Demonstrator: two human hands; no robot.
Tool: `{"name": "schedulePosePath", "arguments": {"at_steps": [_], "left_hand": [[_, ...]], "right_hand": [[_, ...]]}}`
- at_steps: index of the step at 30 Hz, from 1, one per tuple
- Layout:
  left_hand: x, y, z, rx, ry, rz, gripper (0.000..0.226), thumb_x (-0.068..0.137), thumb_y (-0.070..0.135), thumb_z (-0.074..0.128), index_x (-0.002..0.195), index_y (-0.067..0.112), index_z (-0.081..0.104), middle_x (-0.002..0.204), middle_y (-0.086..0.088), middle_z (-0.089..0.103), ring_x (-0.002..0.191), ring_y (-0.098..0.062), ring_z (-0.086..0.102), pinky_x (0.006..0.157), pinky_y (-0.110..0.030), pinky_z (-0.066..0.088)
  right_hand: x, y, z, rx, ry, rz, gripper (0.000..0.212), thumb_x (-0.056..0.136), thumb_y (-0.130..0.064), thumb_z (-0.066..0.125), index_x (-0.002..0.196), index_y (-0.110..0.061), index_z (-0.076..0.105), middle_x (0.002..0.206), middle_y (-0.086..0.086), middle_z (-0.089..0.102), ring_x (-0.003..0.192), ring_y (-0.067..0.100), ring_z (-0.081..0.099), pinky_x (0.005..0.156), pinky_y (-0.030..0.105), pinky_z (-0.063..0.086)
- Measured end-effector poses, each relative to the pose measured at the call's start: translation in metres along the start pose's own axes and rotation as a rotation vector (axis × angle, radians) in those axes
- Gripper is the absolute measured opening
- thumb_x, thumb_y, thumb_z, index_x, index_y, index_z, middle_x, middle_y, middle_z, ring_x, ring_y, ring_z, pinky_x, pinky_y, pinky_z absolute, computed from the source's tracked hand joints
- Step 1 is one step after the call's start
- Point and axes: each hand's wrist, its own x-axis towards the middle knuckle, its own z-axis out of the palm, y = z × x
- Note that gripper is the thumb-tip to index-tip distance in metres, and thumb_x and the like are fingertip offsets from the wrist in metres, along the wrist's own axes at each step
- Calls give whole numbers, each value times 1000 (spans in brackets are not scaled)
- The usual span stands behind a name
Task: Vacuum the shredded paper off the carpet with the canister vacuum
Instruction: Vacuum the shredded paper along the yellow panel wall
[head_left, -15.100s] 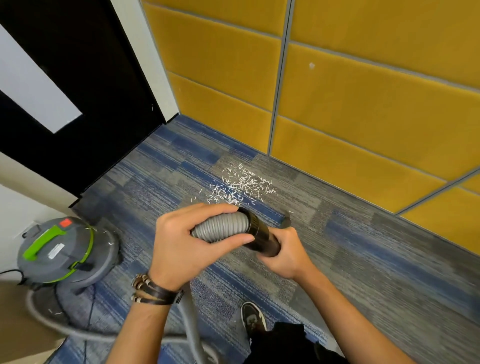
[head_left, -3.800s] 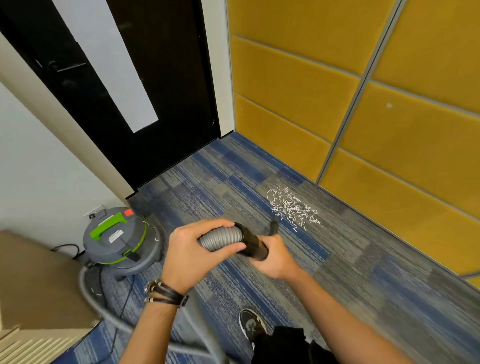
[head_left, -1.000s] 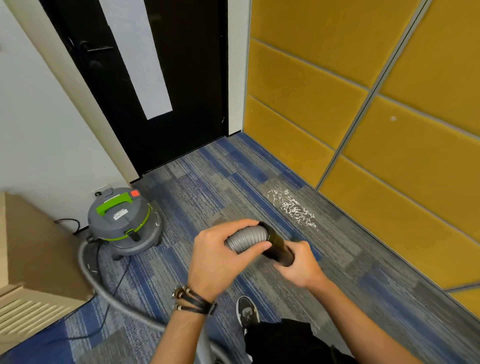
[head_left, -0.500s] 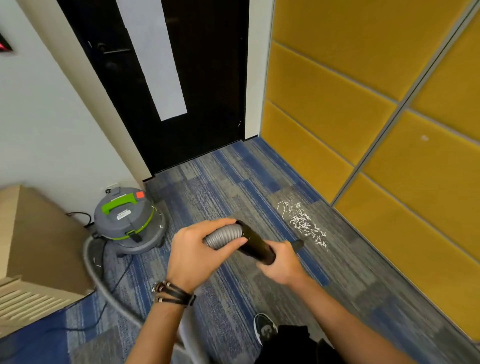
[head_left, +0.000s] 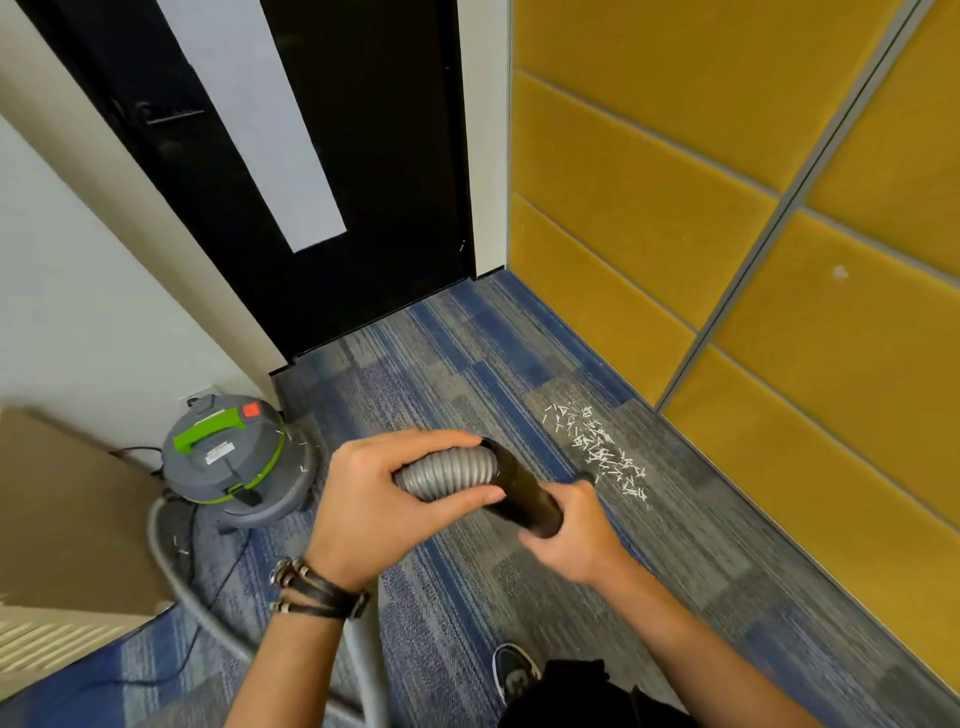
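Grip unchanged, fingers of left hand (head_left: 384, 504) wrapped round the hose (head_left: 447, 470), right hand (head_left: 576, 530) round the tube (head_left: 524, 499); I've swung its tip toward the shredded paper (head_left: 602, 452), still on the carpet (head_left: 441, 364) along the wall (head_left: 779, 260).

Left hand (head_left: 379, 512) grips ribbed grey hose (head_left: 447, 473); right hand (head_left: 574, 532) grips black wand tube (head_left: 524, 493). Shredded paper (head_left: 602, 452) lies on carpet (head_left: 457, 374) near yellow wall panels (head_left: 649, 208). Canister vacuum (head_left: 231, 457) stands by black door (head_left: 363, 156).
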Motion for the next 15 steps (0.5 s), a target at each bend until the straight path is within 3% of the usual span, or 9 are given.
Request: {"name": "schedulePosePath", "arguments": {"at_steps": [4,11,15], "left_hand": [[5,10,7,47,6,50,43,75,52,91,110,29,82,102,18,78,94,0,74,85,-30,60],[0,5,3,40,-16,31,45,74,54,90,110,29,81,106,18,78,98,-2,75,87,-38,62],[-17,3,3,-10,-35,3,45,72,55,90,107,29,82,104,18,78,96,-4,75,86,-37,62]], "right_hand": [[-4,-3,-10,24,68,-13,30,66,-24,72,71,-51,61,54,-24,55,45,4,48,50,13,31],[6,-10,1,41,26,-61,51,71,-9,76,67,-56,58,55,-26,55,46,2,50,50,9,31],[-13,-4,8,44,9,-7,51,72,-6,77,65,-53,57,56,-27,56,48,0,52,52,8,31]]}}
